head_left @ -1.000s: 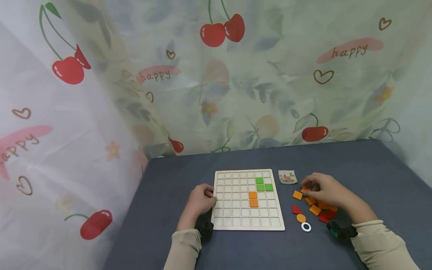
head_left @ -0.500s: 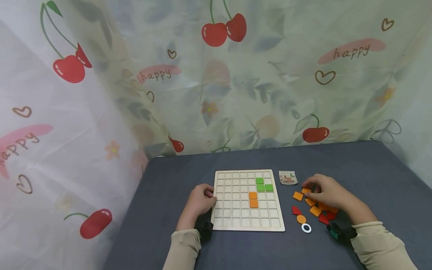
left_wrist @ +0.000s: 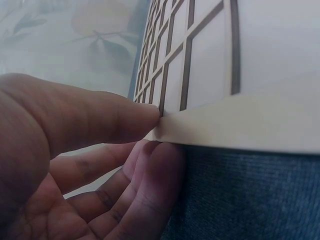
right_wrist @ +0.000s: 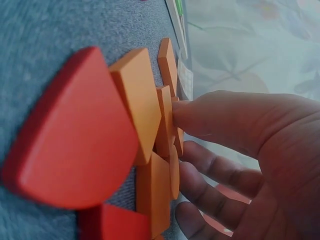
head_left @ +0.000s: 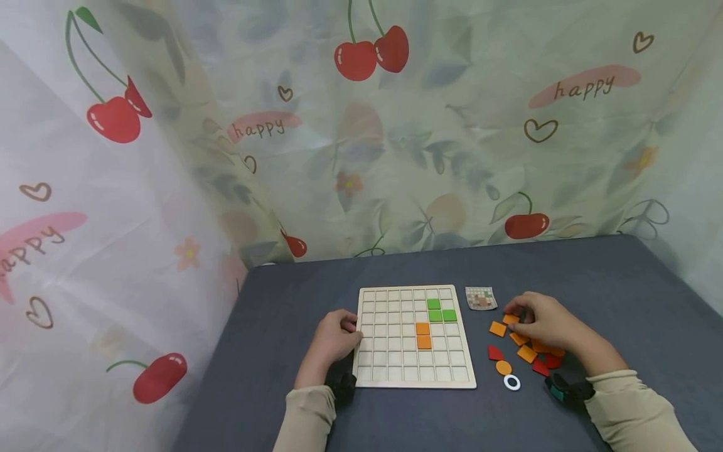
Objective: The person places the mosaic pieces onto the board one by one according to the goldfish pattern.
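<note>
A pale wooden grid board (head_left: 390, 376) lies on the table; two orange squares (head_left: 423, 335) and several green squares (head_left: 435, 316) sit in its cells. My left hand (head_left: 333, 339) pinches the board's left edge, thumb on top and fingertips below, as the left wrist view shows. To the right is a loose heap of orange and red pieces. Over its far side, my right hand (head_left: 550, 323) has thumb and fingertips around an orange square tile (head_left: 511, 319), which is low among the others. In the right wrist view, a red rounded piece (right_wrist: 75, 135) is closest to the camera.
A small printed card (head_left: 481, 298) lies right of the board's far corner. Nearer me are a red piece (head_left: 495, 353), an orange disc (head_left: 504, 368) and a white ring (head_left: 506, 382). A cherry-patterned curtain (head_left: 395, 157) hangs behind the dark table (head_left: 429, 420).
The whole head view shifts very slightly. Both hands keep their places, and the tiles on the board and in the heap look the same.
</note>
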